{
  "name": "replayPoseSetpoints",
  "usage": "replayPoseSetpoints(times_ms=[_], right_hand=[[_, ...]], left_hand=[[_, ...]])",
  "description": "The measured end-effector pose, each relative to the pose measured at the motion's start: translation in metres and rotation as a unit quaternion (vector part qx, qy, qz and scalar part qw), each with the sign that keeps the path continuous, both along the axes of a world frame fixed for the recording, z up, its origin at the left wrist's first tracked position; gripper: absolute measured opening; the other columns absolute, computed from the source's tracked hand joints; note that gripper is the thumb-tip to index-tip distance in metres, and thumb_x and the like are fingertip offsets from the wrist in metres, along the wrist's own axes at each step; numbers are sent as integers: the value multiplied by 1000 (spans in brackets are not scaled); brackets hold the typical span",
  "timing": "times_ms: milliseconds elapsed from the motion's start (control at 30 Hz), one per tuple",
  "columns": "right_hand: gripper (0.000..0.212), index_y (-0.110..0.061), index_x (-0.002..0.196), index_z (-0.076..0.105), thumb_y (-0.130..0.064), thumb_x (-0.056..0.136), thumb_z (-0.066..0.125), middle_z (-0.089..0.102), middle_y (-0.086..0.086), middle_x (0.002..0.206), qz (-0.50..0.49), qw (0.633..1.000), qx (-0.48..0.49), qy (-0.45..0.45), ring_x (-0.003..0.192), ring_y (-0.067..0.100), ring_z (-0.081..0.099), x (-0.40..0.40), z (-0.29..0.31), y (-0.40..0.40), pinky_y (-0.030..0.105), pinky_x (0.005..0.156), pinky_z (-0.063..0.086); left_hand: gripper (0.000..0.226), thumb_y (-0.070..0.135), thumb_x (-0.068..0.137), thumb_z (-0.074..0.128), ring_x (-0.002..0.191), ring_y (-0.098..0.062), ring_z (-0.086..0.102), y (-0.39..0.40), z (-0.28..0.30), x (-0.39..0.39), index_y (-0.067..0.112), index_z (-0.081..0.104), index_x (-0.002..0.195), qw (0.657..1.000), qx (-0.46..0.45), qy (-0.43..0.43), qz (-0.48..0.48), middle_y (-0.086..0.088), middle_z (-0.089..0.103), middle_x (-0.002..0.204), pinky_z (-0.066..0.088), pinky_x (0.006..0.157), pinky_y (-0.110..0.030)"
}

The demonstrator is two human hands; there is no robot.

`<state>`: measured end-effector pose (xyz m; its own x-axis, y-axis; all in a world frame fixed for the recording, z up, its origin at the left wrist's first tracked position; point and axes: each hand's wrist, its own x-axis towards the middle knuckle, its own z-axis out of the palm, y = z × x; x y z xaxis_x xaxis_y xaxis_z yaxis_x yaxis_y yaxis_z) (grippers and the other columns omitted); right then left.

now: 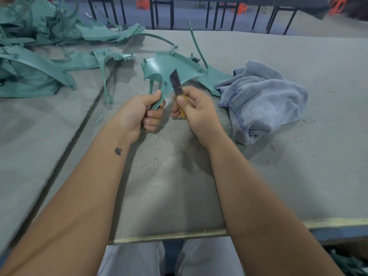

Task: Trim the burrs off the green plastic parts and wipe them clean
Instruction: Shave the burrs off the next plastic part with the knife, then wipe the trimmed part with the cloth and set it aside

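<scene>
Both hands clenched: left point(142, 112) grips green part point(169, 66), right point(196, 108) knife point(176, 82), beside cloth point(262, 96).

green part point(165, 66): smooth plastic | blade point(176, 82): dull metal | cloth point(264, 96): fuzzy terry | table point(298, 156): matt felt

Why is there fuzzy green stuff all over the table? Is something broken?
Nothing looks broken. Thin green shavings lie scattered on the grey table near the hands. The right hand holds a knife against the green plastic part that the left hand grips.
</scene>
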<state>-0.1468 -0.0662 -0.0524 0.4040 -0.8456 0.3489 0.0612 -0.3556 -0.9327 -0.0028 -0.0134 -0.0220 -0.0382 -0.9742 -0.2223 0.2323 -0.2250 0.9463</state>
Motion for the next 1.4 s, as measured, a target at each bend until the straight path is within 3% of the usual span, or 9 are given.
replayPoseSetpoints(times_ms=[400,500,667,767,933,1100,1233,1333,1400], right_hand=[[20,-5,90,58,8,96,45,56,9,63,52,998,-5,19,60,18,55,2,5,9,24,62,53],[14,-8,94,55,-2,99,44,61,2,63,-66,995,45,-58,55,15,62,-2,13,7,32,56,52],[17,-17,89,52,-16,101,41,61,4,74,-267,957,114,9,62,18,60,-11,16,-1,35,63,51],[18,-24,84,54,-25,99,44,54,-7,85,-269,955,23,127,80,13,49,-10,16,1,27,77,38],[19,-12,107,65,-11,97,48,62,-8,99,-262,964,-9,-40,85,-10,54,-10,37,5,2,73,39],[23,-23,111,65,-21,95,48,63,-11,108,-284,953,-58,92,93,-2,56,-30,82,-34,13,81,45],[34,-22,121,62,-16,92,46,57,2,131,-401,870,-90,273,116,19,53,-67,97,-71,24,93,40],[54,-22,141,42,-19,88,52,44,7,144,-428,827,14,364,130,31,40,-91,86,-86,41,103,32],[46,-22,129,46,-29,85,59,52,9,132,-400,810,93,418,123,33,47,-104,76,-86,42,96,35]], left_hand=[[35,29,104,30,33,-3,19,-1,1,2,18,38,72,1000,-1,1,16,10,27,43,14,35,-16],[32,27,103,34,35,-6,21,-5,1,-3,15,45,76,994,-15,-76,79,6,31,46,16,36,-17],[32,49,91,55,46,-6,41,-2,-6,-9,22,59,74,885,-122,-397,209,9,50,58,33,48,-25],[30,48,93,53,69,-16,59,-1,-8,-10,21,62,84,857,-145,-420,260,2,65,77,44,62,-35],[36,49,93,52,80,-22,62,-4,-12,-9,15,63,94,848,-149,-411,299,-3,67,86,47,68,-38],[37,52,91,50,62,-19,54,-8,-19,-15,18,55,78,823,-133,-473,286,1,57,66,36,51,-32],[36,50,91,51,61,-17,52,-11,-23,-15,20,51,73,803,-124,-516,269,5,54,63,28,50,-29],[34,49,92,52,68,-22,55,-15,-25,-15,17,57,82,801,-121,-524,263,4,57,69,35,54,-32],[34,48,92,52,66,-18,55,-16,-26,-15,17,57,81,800,-122,-526,260,4,57,68,34,53,-31]])
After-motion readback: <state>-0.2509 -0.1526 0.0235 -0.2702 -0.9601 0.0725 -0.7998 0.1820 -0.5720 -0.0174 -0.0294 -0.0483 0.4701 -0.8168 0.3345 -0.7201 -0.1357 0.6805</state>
